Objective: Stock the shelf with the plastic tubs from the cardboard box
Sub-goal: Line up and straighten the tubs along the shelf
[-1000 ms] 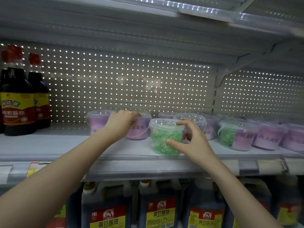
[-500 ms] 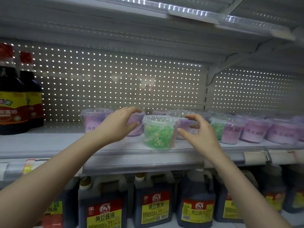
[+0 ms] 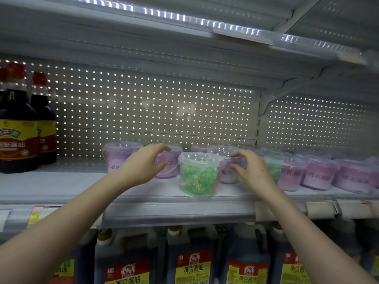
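Shelf point(image 3: 61, 185) holds one green tub point(image 3: 198, 175); left hand point(image 3: 143, 167) and right hand point(image 3: 251, 171) flank it, grips wide.

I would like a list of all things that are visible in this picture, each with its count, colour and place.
Green tub: one, clear with green and yellow beads, at the front of the shelf between the hands.
Second green tub: one, partly hidden, right of the right hand.
Purple tubs: at least seven, in a row behind and to the right; exact count unclear.
Shelf: one, white, middle height.
Back panel: grey, perforated, lit from behind.
Sauce bottles: two, dark with red caps, left on the shelf.
Jugs: at least four, dark with yellow and red labels, on the level below.
Light strip: one, white, under the top shelf.
Left hand: open, beside the green tub.
Right hand: open, beside the green tub.
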